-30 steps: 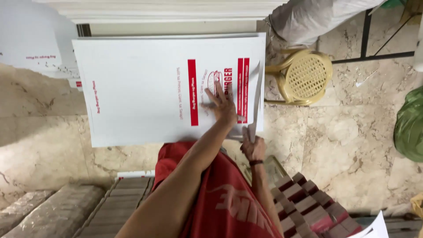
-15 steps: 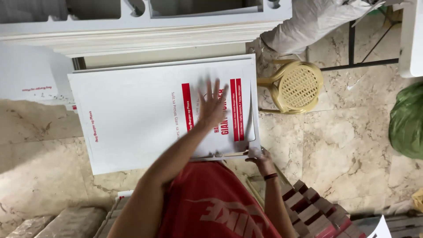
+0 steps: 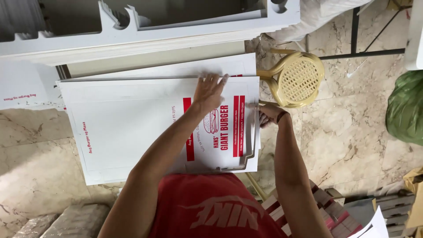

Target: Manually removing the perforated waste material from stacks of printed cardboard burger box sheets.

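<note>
A large white cardboard sheet [image 3: 132, 128] with red stripes and red print lies flat on top of a stack of like sheets. My left hand [image 3: 210, 90] rests palm down on it near its far edge, fingers spread. At the sheet's right edge my right hand [image 3: 265, 115] pinches the border with its fingertips. Another sheet [image 3: 176, 70] sticks out from under it on the far side. My red shirt fills the bottom of the view.
A yellow plastic stool [image 3: 296, 80] stands just right of the sheets. Die-cut white boards [image 3: 154, 33] are stacked at the far side. A green bag [image 3: 407, 108] lies at the right on the marble floor, and a black metal frame [image 3: 356, 31] stands behind the stool.
My left hand has slid farther up the sheet toward its far edge. My right hand has moved up along the right edge. A second sheet now shows beyond the top one.
</note>
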